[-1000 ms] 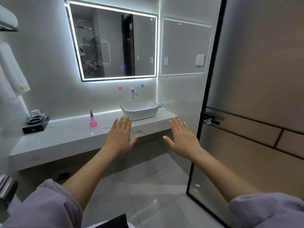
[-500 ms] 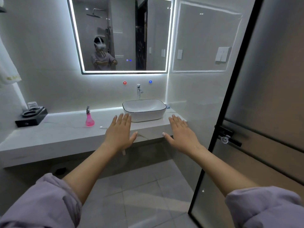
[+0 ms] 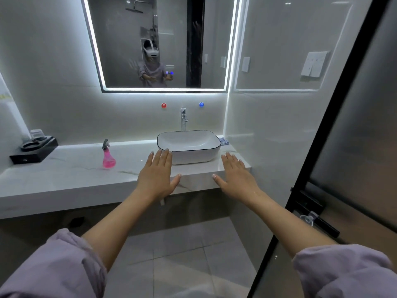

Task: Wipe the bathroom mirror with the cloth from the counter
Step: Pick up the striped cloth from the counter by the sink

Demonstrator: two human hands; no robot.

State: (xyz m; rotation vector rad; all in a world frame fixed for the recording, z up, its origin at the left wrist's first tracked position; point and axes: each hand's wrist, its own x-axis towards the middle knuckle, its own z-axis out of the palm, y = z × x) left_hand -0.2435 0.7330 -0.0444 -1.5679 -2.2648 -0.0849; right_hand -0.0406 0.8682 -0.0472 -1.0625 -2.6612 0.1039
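Head cam looks down at the counter (image 3: 64,181) w/ both arms stretched fwd. Left hand (image 3: 156,175) is flat, palm down, fingers spread straight, holding nothing; it sits in front of the basin (image 3: 189,147), fingertips near its front-left wall, can't tell if they touch. Right hand (image 3: 236,175) is the same: fingers splayed wide, empty, over the counter's right end just beside the basin.

The cloth (image 3: 223,140) looks like the small blue-striped bit poking out behind the basin's right rear corner, tucked vs. the side wall; mostly hidden, so I can't be 100% sure. Mirror (image 3: 163,39) hangs above, lit edge, w/ faint smears visible on the glass around the person's reflection.

Step in hand, as I judge it: fetch the cloth, not yet begun. Doing it well: use the right hand, it's nearer. Go round the basin's right side rather than over it, since the gap to the wall looks tight. Pinch a visible corner, lift up and out, don't drag it vs. the basin. Shake it open and fold to a flat pad before touching glass.

A pink spray bottle (image 3: 109,157) stands left of the basin, well apart from the left hand; that hand could grab it if the smears need wetting. Tap (image 3: 183,118) sits behind the basin; keep the sleeve clear of it when reaching up.
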